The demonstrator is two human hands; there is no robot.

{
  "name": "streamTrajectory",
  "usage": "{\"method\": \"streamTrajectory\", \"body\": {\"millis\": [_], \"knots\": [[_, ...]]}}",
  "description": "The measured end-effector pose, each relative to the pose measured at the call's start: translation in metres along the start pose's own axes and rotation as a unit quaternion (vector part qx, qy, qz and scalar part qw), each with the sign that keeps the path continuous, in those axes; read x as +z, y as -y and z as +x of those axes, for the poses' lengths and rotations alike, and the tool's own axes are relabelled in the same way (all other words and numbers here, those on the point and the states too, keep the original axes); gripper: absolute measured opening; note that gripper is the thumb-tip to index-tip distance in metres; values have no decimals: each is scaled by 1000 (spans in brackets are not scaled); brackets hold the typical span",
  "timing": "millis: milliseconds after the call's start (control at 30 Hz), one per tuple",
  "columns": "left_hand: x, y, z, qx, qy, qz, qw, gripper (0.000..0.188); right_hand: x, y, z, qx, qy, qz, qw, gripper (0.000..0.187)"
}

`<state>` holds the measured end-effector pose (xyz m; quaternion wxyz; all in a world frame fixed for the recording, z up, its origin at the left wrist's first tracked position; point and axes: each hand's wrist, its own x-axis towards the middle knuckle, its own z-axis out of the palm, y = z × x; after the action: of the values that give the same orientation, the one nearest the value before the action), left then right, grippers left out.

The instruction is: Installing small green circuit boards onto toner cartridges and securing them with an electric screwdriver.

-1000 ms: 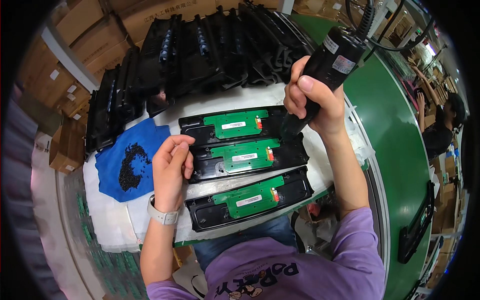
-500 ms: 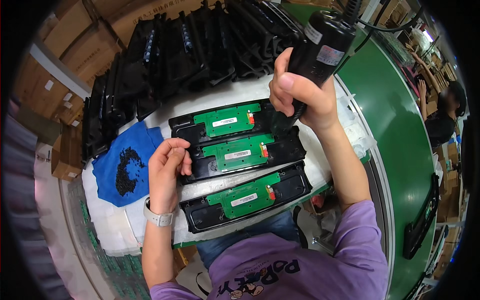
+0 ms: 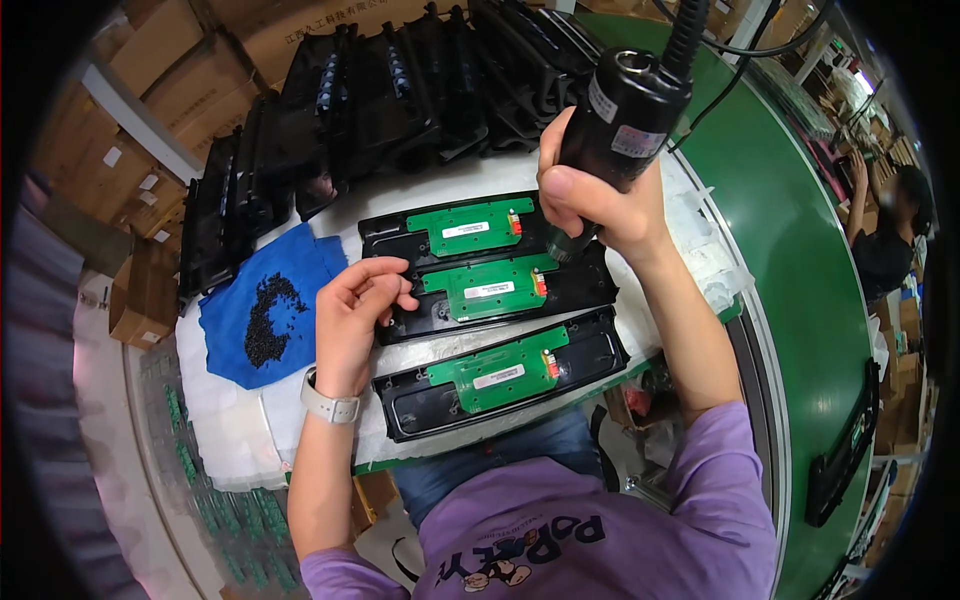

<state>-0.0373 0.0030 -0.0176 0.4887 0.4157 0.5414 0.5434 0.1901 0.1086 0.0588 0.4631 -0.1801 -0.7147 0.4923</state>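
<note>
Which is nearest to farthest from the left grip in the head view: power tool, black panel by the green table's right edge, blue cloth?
1. Blue cloth: just left of the left grip.
2. Power tool: to the right, in the right grip.
3. Black panel: far right, by the green table.

Black screwdriver (image 3: 620, 125), green circuit boards (image 3: 526, 279) with white labels (image 3: 489, 290), black panels (image 3: 420, 411), blue cloth (image 3: 226, 335) near white-covered bench's (image 3: 228, 432) left edge, purple printed shirt (image 3: 690, 500)
</note>
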Motion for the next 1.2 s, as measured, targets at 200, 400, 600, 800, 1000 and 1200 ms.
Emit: {"method": "streamTrajectory", "body": {"millis": [200,400,600,800,1000,1200], "knots": [[11,-8,-10,72,16,-5,997,18,2,13,-11,-70,12,254,965,25],[23,-18,-26,48,134,-22,990,15,23,21,-19,-134,-7,386,913,28],[22,-17,-28,17,161,-31,986,15,30,14,-23,-124,-51,422,897,30],[19,-13,-28,13,158,-64,985,15,36,12,-22,-89,-80,423,898,29],[16,-19,-26,-1,138,-51,989,13,42,13,-24,-96,-125,408,899,28],[12,-22,-26,-9,132,-73,988,13,42,10,-24,-113,-108,413,897,31]]}}
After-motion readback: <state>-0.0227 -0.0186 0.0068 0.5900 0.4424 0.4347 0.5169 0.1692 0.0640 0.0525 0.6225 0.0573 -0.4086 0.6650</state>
